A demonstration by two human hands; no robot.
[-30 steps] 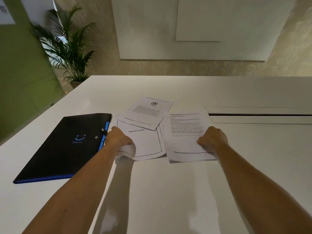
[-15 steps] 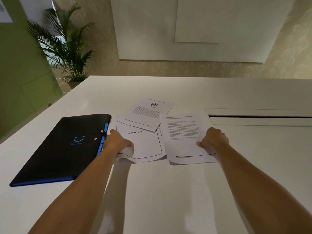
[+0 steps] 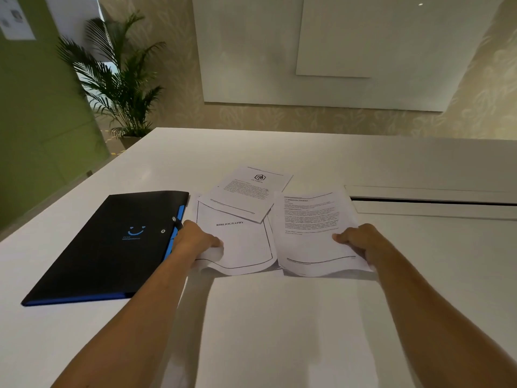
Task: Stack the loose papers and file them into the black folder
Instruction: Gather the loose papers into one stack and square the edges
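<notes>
Three printed sheets lie on the white table. My left hand grips the near left corner of the bibliography page, which curls up off the table. My right hand grips the near right edge of a text page, also lifted at its near edge. A third sheet with a logo lies tilted behind them, overlapping the bibliography page's top. The black folder with blue trim lies closed to the left, its right edge touching my left hand.
A long slot with a raised flap runs across the table at the right. A potted palm stands beyond the table's far left corner, next to a green wall.
Both hands have closed on the pages' near edges and lifted them slightly, so the sheets now curl. The text page has shifted a little toward the bibliography page.
</notes>
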